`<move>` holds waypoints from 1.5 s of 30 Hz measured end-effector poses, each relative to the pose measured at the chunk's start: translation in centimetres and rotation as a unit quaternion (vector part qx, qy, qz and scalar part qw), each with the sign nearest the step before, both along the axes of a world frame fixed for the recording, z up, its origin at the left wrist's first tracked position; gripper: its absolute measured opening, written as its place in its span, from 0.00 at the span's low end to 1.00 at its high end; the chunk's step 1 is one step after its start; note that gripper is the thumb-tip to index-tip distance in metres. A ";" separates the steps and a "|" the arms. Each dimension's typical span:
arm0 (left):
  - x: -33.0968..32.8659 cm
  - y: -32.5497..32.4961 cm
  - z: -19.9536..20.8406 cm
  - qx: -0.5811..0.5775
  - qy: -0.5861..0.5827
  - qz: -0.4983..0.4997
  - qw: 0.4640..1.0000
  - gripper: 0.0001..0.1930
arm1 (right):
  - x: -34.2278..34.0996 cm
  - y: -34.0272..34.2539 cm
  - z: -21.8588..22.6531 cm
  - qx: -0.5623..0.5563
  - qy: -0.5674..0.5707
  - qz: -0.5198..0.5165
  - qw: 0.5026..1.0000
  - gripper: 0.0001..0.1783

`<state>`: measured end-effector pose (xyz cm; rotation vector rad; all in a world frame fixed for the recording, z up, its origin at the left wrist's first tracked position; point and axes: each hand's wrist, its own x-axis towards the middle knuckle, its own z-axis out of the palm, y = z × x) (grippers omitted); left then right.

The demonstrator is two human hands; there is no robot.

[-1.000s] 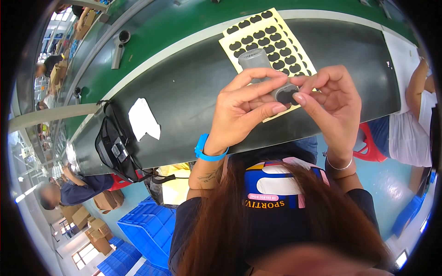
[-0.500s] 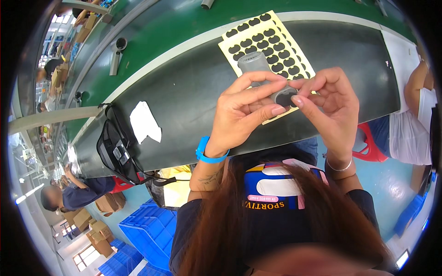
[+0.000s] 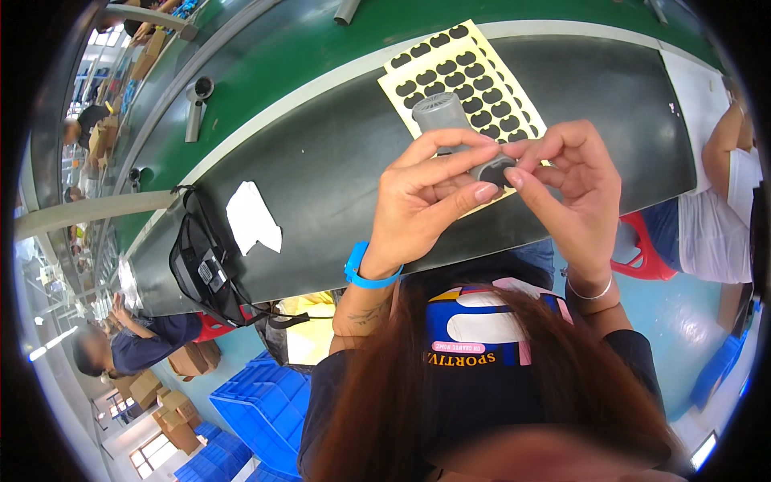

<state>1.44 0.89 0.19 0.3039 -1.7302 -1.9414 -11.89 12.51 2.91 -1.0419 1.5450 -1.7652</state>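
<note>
Over the dark work surface, my left hand [image 3: 430,189] is closed around a small grey cylindrical part [image 3: 479,170], its rounded end turned toward my right hand. A black oval sticker [image 3: 496,172] covers that end. My right hand [image 3: 574,181] has its thumb and index finger pinched at the sticker's edge, the other fingers curled. Just beyond my left hand stands another grey cylinder [image 3: 440,112] with a slotted top, its lower part hidden by the hand. Beneath both hands lie pale yellow sheets [image 3: 389,83] bearing rows of black stickers.
White paper [image 3: 252,217] and a black bag [image 3: 193,261] lie to the left. Beyond the pale rail, a green belt [image 3: 265,72] carries grey tubular parts [image 3: 194,108]. Blue crates [image 3: 261,402] stand lower left. Co-workers sit at both sides, a red stool [image 3: 646,253] at right.
The grey parts on the green belt have shifted left. My hands keep nearly the same grip, with only a slight shift at the sticker.
</note>
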 end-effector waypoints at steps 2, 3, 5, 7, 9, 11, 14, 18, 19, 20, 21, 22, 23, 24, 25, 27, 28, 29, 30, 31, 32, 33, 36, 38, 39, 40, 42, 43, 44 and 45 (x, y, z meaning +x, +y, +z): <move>-0.1 0.2 0.0 0.009 0.014 0.013 1.000 0.17 | 0.1 0.0 0.1 0.000 -0.001 0.000 1.000 0.14; 0.0 0.2 -0.1 0.009 0.014 0.013 1.000 0.17 | 0.1 0.1 0.1 -0.002 0.000 -0.002 1.000 0.15; 0.1 0.1 -0.2 -0.005 0.021 0.021 1.000 0.17 | 0.3 0.3 -0.1 -0.004 0.002 -0.005 1.000 0.15; 0.2 0.2 -0.1 0.001 0.020 0.024 1.000 0.17 | 0.5 0.9 -0.6 -0.022 0.201 -0.029 0.979 0.17; 0.5 0.1 0.0 0.005 0.016 0.029 0.999 0.18 | 0.5 0.8 -0.7 -0.057 0.300 -0.031 0.952 0.17; 0.9 -0.1 -0.1 0.013 0.007 0.024 1.000 0.18 | 0.9 0.9 -0.7 -0.091 0.402 -0.046 0.910 0.17; 1.1 -0.1 0.0 -0.007 0.014 0.032 0.999 0.18 | 1.3 0.9 -1.0 -0.100 0.428 -0.060 0.896 0.18; 1.7 -0.1 -0.5 -0.024 0.007 0.034 0.999 0.19 | 1.8 1.1 -1.4 -0.105 0.438 -0.063 0.891 0.18; 1.7 -0.1 -0.6 -0.016 0.014 0.038 0.999 0.19 | 1.9 1.1 -1.4 -0.101 0.445 -0.059 0.888 0.18; 1.8 -0.1 -0.7 -0.008 0.022 0.044 0.999 0.19 | 1.9 1.2 -1.5 -0.098 0.453 -0.053 0.884 0.17; 2.1 -0.1 -0.9 -0.001 0.007 0.034 0.999 0.20 | 1.9 1.2 -1.6 -0.100 0.461 -0.050 0.881 0.16; 2.1 -0.2 -1.1 -0.003 0.006 0.032 0.999 0.20 | 1.9 1.1 -1.7 -0.101 0.459 -0.052 0.881 0.16; 2.1 -0.2 -1.2 -0.006 0.011 0.036 0.999 0.20 | 1.9 1.1 -1.8 -0.101 0.465 -0.046 0.878 0.15; 2.2 -0.1 -1.3 -0.009 0.017 0.039 0.999 0.20 | 2.0 1.1 -1.8 -0.102 0.471 -0.040 0.876 0.14; 2.4 -0.1 -1.3 -0.009 0.015 0.039 0.999 0.20 | 2.1 1.1 -1.7 -0.101 0.469 -0.040 0.876 0.14; 2.3 -0.2 -1.3 -0.004 0.016 0.033 0.999 0.20 | 1.9 0.9 -1.7 -0.133 0.476 -0.050 0.868 0.12; 2.2 -0.3 -1.4 -0.004 0.017 0.031 0.999 0.20 | 1.8 0.9 -1.7 -0.132 0.476 -0.051 0.868 0.12; 2.2 -0.2 -1.4 0.002 0.028 0.033 0.999 0.20 | 1.8 0.8 -1.6 -0.131 0.477 -0.046 0.868 0.12; 2.2 -0.2 -1.5 0.008 0.039 0.034 0.999 0.20 | 1.9 0.8 -1.6 -0.131 0.479 -0.042 0.867 0.11; 2.3 -0.3 -1.4 0.008 0.038 0.034 0.999 0.20 | 1.9 0.8 -1.5 -0.131 0.478 -0.042 0.868 0.11; 2.2 -0.3 -1.6 -0.005 0.041 0.036 0.999 0.20 | 1.9 0.7 -1.5 -0.119 0.468 -0.045 0.874 0.11; 2.1 -0.3 -1.7 -0.017 0.043 0.038 0.998 0.20 | 1.9 0.7 -1.4 -0.106 0.458 -0.049 0.881 0.10; 2.0 -0.2 -1.7 0.004 0.033 0.038 0.999 0.19 | 1.7 0.8 -0.1 0.002 0.366 -0.036 0.930 0.10; 1.9 0.0 -1.5 0.015 0.030 0.037 0.999 0.19 | 1.3 0.7 -0.4 0.005 0.384 -0.014 0.923 0.15; 1.9 0.1 -1.4 0.025 0.027 0.036 0.999 0.19 | 1.4 0.5 -1.1 -0.038 0.375 -0.039 0.925 0.21; 1.8 0.2 -1.4 0.025 0.026 0.035 0.999 0.19 | 1.5 0.5 -1.5 -0.081 0.365 -0.064 0.925 0.27; 1.7 0.2 -1.3 0.019 0.026 0.034 0.999 0.19 | 1.4 0.8 -0.7 -0.019 0.394 -0.036 0.918 0.34; 1.7 0.2 -1.1 0.020 0.026 0.033 0.999 0.19 | 1.5 0.7 -0.8 -0.012 0.401 -0.055 0.914 0.33; 1.6 0.2 -1.1 0.020 0.026 0.032 0.999 0.19 | 1.6 0.7 -0.9 -0.006 0.407 -0.073 0.910 0.32; 1.5 0.3 -1.1 0.019 0.025 0.032 0.999 0.19 | 1.6 0.7 -0.8 -0.005 0.407 -0.073 0.911 0.32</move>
